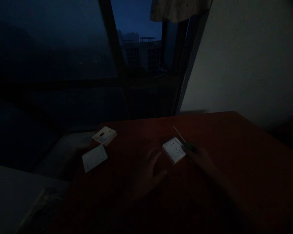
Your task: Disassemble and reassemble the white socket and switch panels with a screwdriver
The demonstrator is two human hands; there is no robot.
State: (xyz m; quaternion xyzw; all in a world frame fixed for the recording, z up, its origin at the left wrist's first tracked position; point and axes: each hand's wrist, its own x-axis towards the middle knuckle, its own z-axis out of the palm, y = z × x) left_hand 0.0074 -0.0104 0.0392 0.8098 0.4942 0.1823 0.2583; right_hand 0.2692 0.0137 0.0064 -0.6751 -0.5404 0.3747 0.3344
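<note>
A white wall socket (174, 150) lies face up on the reddish-brown table, its plug slots showing. Beside its right edge, my right hand (200, 158) is closed around the green handle of a screwdriver (179, 134), whose thin shaft points away and to the left. The fingers of that hand are close to the socket's edge; whether they touch it I cannot tell. My left hand (151, 172) is to the left of the socket, thumb and fingers apart, with nothing between them. Darkness hides much of both hands.
At the table's left edge lie a white socket box with a dark square opening (104, 135) and a flat white plate (94, 158). The wooden table (234, 136) stands against a dark window (146, 79) and a pale wall (246, 58). The scene is dim.
</note>
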